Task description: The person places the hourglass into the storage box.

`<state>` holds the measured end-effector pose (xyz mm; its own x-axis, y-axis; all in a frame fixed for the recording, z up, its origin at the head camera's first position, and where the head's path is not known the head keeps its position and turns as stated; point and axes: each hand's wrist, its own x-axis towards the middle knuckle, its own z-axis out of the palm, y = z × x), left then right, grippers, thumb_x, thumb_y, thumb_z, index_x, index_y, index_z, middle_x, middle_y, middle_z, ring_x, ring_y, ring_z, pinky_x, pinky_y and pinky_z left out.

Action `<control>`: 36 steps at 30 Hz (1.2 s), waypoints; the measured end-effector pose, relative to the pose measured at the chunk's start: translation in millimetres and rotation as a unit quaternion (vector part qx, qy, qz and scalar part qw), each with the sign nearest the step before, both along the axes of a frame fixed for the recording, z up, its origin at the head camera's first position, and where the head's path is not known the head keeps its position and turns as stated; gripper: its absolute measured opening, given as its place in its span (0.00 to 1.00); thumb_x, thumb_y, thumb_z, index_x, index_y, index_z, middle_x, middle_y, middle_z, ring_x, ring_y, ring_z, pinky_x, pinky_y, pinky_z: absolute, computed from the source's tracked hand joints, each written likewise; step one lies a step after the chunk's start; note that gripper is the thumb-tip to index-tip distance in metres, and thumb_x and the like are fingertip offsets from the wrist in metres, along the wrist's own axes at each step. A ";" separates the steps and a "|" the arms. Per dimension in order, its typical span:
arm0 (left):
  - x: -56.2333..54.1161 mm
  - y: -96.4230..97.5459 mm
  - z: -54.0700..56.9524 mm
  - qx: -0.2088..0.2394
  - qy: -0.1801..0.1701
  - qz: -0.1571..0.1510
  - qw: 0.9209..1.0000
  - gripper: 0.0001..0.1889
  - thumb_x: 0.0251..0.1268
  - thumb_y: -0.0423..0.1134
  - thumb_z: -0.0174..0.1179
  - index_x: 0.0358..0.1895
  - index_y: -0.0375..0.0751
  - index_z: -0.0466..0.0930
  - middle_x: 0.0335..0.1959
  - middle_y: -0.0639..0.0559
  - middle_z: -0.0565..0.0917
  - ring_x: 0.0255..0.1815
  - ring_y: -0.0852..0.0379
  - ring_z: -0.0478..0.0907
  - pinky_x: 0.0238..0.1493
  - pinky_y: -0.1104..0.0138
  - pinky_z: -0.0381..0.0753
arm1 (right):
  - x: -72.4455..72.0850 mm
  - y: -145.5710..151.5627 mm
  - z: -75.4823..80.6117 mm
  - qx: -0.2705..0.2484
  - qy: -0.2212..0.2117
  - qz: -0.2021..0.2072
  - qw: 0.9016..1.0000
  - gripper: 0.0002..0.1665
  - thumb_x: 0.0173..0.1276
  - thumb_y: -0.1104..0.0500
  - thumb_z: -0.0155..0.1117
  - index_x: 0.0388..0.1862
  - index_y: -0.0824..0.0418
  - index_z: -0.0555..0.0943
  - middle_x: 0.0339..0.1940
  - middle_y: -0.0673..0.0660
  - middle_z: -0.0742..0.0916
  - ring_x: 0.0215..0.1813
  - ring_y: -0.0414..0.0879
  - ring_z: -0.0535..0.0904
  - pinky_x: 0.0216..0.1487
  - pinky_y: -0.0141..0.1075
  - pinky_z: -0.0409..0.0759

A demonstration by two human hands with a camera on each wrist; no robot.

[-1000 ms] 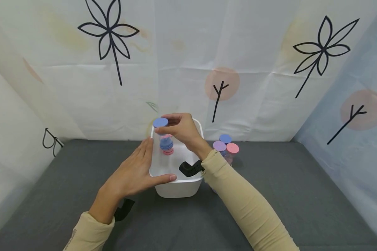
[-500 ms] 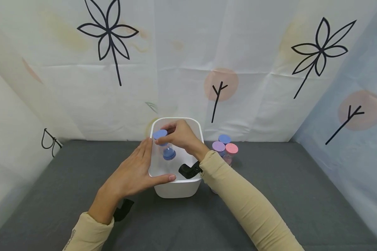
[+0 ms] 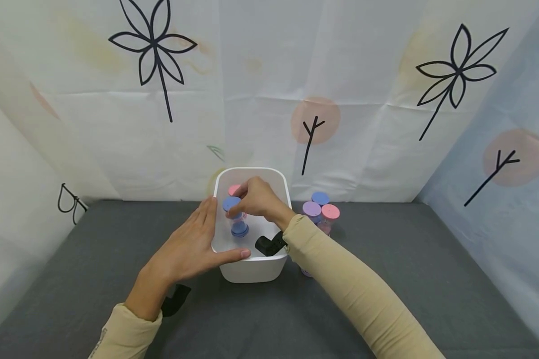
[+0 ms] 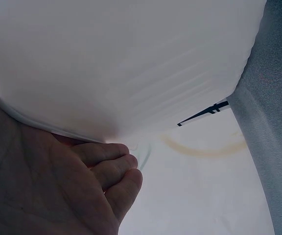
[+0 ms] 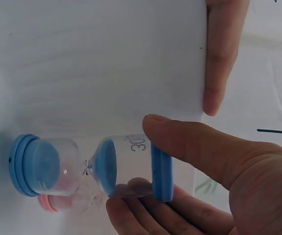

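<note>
My right hand (image 3: 258, 199) reaches into the white plastic bin (image 3: 253, 271) and pinches a blue-capped sand timer (image 5: 45, 166) near its top cap. The timer is clear, marked 30, with blue sand in both bulbs. It stands upright in the left half of the bin, its lower cap close to the floor. Just behind it is a pink-capped sand timer (image 3: 233, 190), partly hidden by my fingers. My left hand (image 3: 186, 244) rests on the bin, fingers straight along the left rim and thumb across the front rim; the left wrist view shows its fingers (image 4: 114, 171) beside the outer wall.
Right of the bin stand a purple-capped timer (image 3: 312, 209), a blue-capped timer (image 3: 320, 198) and a pink-capped timer (image 3: 330, 212). My right sleeve (image 3: 341, 284) hides part of that area. A patterned cloth (image 3: 368, 149) hangs behind the dark grey table (image 3: 408, 279).
My right hand has lowered the blue sand timer from rim height down into the bin and nearer to me. The pink timer's cap has come into view. My left hand stays on the rim.
</note>
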<state>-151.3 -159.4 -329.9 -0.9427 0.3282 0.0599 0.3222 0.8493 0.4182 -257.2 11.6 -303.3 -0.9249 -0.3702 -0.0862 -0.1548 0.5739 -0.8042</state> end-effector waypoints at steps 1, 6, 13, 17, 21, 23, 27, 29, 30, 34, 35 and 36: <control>0.0 0.0 -0.1 0.000 0.001 0.000 1.000 0.70 0.54 0.81 0.55 0.81 0.29 0.34 0.83 0.38 0.38 0.82 0.39 0.40 0.77 0.43 0.50 | 0.0 -0.1 -0.3 0.002 0.000 0.002 1.000 0.25 0.48 0.64 0.85 0.47 0.67 0.88 0.38 0.54 0.90 0.42 0.45 0.83 0.43 0.35 0.82; -0.4 0.2 -0.2 -0.001 0.001 0.001 1.000 0.70 0.54 0.81 0.55 0.81 0.29 0.34 0.83 0.37 0.39 0.82 0.38 0.40 0.77 0.43 0.50 | -0.5 -0.7 -1.1 0.008 -0.002 0.006 1.000 0.29 0.48 0.66 0.85 0.51 0.68 0.86 0.44 0.57 0.90 0.42 0.45 0.84 0.44 0.34 0.82; -1.0 0.7 -0.2 0.000 0.001 0.002 1.000 0.70 0.54 0.82 0.55 0.81 0.30 0.34 0.83 0.37 0.39 0.82 0.39 0.40 0.77 0.44 0.49 | -1.3 -1.6 -3.4 0.004 -0.004 0.010 1.000 0.30 0.46 0.70 0.83 0.52 0.71 0.85 0.44 0.59 0.89 0.39 0.46 0.84 0.41 0.32 0.82; -0.9 0.5 -0.4 0.000 0.002 0.001 1.000 0.70 0.54 0.82 0.55 0.81 0.29 0.35 0.83 0.37 0.39 0.82 0.39 0.40 0.78 0.44 0.49 | -1.7 -2.4 -5.3 0.006 -0.003 0.009 1.000 0.30 0.46 0.70 0.84 0.51 0.71 0.85 0.44 0.60 0.89 0.43 0.46 0.84 0.43 0.32 0.82; -0.7 0.1 -0.6 0.000 0.001 0.001 1.000 0.70 0.54 0.81 0.55 0.81 0.29 0.35 0.83 0.37 0.39 0.82 0.39 0.40 0.78 0.44 0.49 | -1.9 -3.9 -6.8 0.007 -0.006 0.007 1.000 0.28 0.46 0.71 0.83 0.50 0.71 0.86 0.44 0.60 0.89 0.44 0.48 0.84 0.46 0.34 0.83; -0.7 0.0 -0.7 0.000 0.002 0.001 1.000 0.70 0.54 0.81 0.55 0.81 0.29 0.35 0.83 0.37 0.39 0.82 0.39 0.40 0.78 0.44 0.49 | -1.5 -4.5 -6.7 0.009 -0.007 0.007 1.000 0.28 0.47 0.71 0.83 0.50 0.71 0.85 0.44 0.59 0.89 0.44 0.48 0.84 0.46 0.34 0.83; -0.7 0.0 -0.8 0.001 0.004 0.000 1.000 0.69 0.54 0.81 0.55 0.80 0.29 0.35 0.83 0.36 0.39 0.82 0.39 0.40 0.78 0.44 0.49 | -0.6 -5.4 -6.4 0.010 -0.009 0.002 1.000 0.27 0.48 0.71 0.82 0.50 0.71 0.85 0.43 0.58 0.89 0.44 0.46 0.84 0.46 0.33 0.83; -0.8 0.0 -0.8 0.000 0.005 -0.001 1.000 0.69 0.55 0.81 0.55 0.80 0.29 0.35 0.83 0.37 0.39 0.82 0.39 0.40 0.78 0.45 0.49 | -0.6 -5.8 -6.4 0.008 -0.010 -0.002 1.000 0.27 0.48 0.72 0.82 0.50 0.71 0.85 0.44 0.59 0.89 0.44 0.46 0.84 0.47 0.33 0.83; -0.8 -0.1 -0.9 0.001 0.005 -0.001 1.000 0.69 0.55 0.81 0.55 0.80 0.29 0.35 0.83 0.37 0.39 0.82 0.39 0.40 0.78 0.45 0.49 | -0.8 -6.0 -6.6 0.008 -0.012 -0.003 1.000 0.27 0.48 0.72 0.82 0.50 0.71 0.85 0.44 0.59 0.89 0.45 0.47 0.84 0.47 0.34 0.83; -1.0 -0.3 -1.0 0.003 0.006 -0.002 1.000 0.69 0.55 0.81 0.55 0.80 0.29 0.35 0.83 0.37 0.39 0.82 0.39 0.40 0.78 0.44 0.49 | -2.1 -7.2 -7.5 0.008 -0.019 -0.011 1.000 0.27 0.47 0.72 0.82 0.50 0.70 0.85 0.45 0.60 0.89 0.46 0.49 0.84 0.50 0.36 0.83; -1.0 -0.4 -0.8 0.004 0.006 -0.002 1.000 0.69 0.55 0.81 0.55 0.80 0.29 0.35 0.83 0.36 0.39 0.82 0.39 0.40 0.78 0.44 0.49 | -2.4 -7.5 -7.9 0.009 -0.020 -0.014 1.000 0.27 0.47 0.72 0.82 0.50 0.70 0.85 0.45 0.61 0.89 0.46 0.50 0.84 0.50 0.37 0.83; -1.0 -0.5 -0.8 0.005 0.006 -0.002 1.000 0.69 0.55 0.81 0.55 0.80 0.29 0.35 0.83 0.36 0.39 0.82 0.39 0.40 0.77 0.44 0.49 | -2.7 -7.9 -8.5 0.009 -0.020 -0.016 1.000 0.27 0.47 0.72 0.83 0.49 0.70 0.85 0.45 0.61 0.89 0.46 0.50 0.84 0.49 0.37 0.83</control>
<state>-152.3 -159.9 -330.8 -0.9407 0.3312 0.0739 0.3304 0.8441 0.4223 -259.9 3.7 -311.8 -0.9317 -0.3390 -0.1304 -0.1039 0.5929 -0.7985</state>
